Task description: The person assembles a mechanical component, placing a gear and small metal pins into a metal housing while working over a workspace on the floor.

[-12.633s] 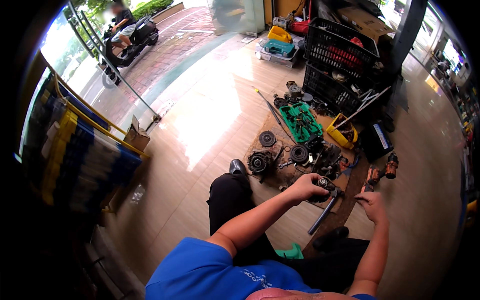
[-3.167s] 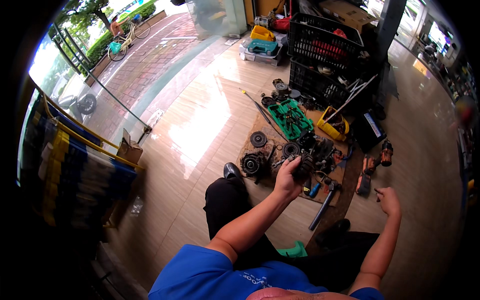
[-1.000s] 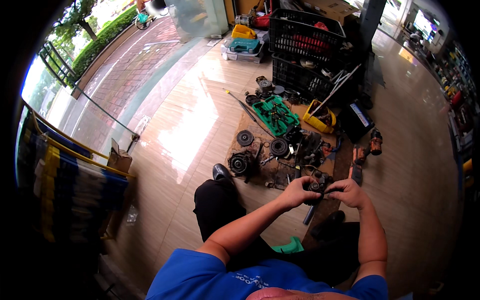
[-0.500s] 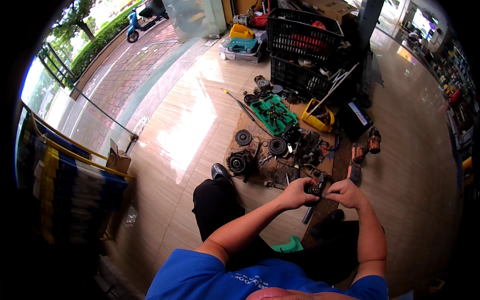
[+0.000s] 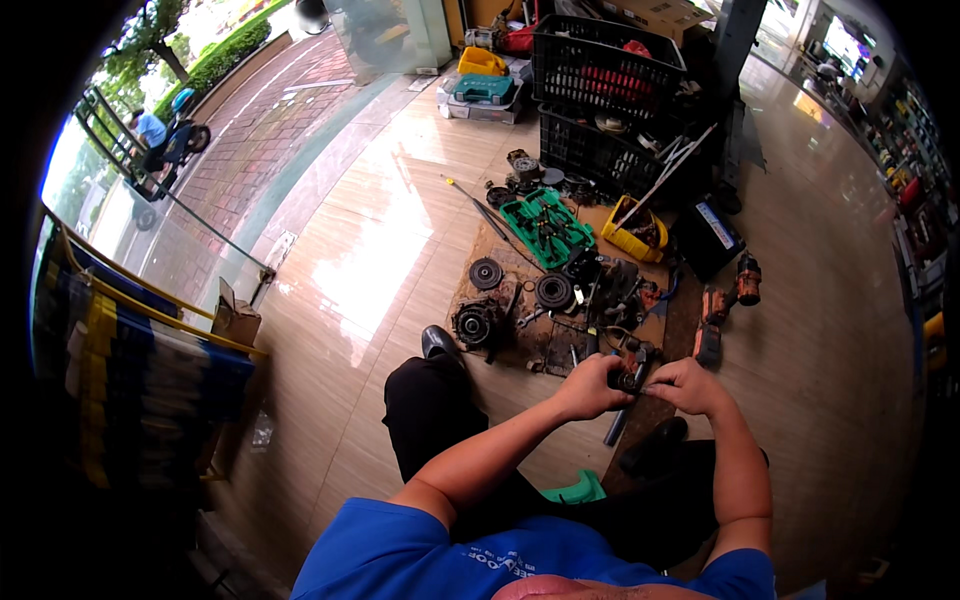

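Observation:
A small dark round machine part (image 5: 628, 380) is between my hands, above the near right corner of the dirty cardboard. My left hand (image 5: 592, 388) is closed around its left side. At its right edge, the fingers of my right hand (image 5: 688, 386) are pinched together on something too small to make out. Just below my left fingers, a grey metal tube (image 5: 615, 430) shows over the floor. Greasy machine parts lie beyond my hands, among them a round coil-like unit (image 5: 478, 322), a pulley-like wheel (image 5: 554, 291) and a flat disc (image 5: 486, 273).
An orange cordless drill (image 5: 714, 318) lies to the right. Past the parts are a green tool case (image 5: 546, 228), a yellow bin (image 5: 634, 236), a black box (image 5: 708, 238) and stacked black crates (image 5: 608, 70). A green stool edge (image 5: 578, 488) shows beneath me.
My hands hold nearly the same place on the part, with only slight finger movement. Outside, the blue scooter at the top is gone from there; a rider on a scooter now shows at left.

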Tool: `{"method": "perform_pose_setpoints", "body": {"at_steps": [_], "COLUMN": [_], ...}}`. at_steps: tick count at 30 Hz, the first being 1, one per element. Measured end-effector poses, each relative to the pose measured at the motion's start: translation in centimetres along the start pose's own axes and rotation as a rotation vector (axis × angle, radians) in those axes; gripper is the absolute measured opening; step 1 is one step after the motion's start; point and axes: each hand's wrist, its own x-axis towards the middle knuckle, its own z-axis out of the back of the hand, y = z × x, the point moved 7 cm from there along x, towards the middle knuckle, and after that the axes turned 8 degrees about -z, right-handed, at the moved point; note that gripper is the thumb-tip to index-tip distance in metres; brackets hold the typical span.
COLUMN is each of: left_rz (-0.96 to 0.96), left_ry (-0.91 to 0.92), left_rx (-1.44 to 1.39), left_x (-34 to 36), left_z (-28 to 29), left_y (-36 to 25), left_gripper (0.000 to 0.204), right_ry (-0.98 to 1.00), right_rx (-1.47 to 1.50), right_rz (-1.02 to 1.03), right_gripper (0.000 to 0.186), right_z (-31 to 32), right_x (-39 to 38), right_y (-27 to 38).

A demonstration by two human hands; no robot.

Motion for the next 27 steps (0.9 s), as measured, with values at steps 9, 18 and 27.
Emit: {"method": "perform_pose_setpoints", "body": {"at_steps": [9, 18, 27], "left_rz": [0.004, 0.031, 0.020], "left_ry": [0.011, 0.044, 0.051], "left_rx": [0.051, 0.053, 0.060], "left_x": [-0.1, -0.2, -0.3], "left_z": [-0.1, 0.0, 0.0], "left_y": [0.0, -0.3, -0.7], "left_gripper": [0.037, 0.038, 0.037], "right_ry": [0.004, 0.028, 0.034], "right_rx": [-0.088, -0.339, -0.579], "right_rz": [0.003, -0.032, -0.048], "right_gripper": [0.012, 0.017, 0.020], "right_z": [-0.8, -1.6, -2.0], "right_x": [0.7, 0.9, 0.8], "right_y": [-0.9, -1.7, -0.3]}}
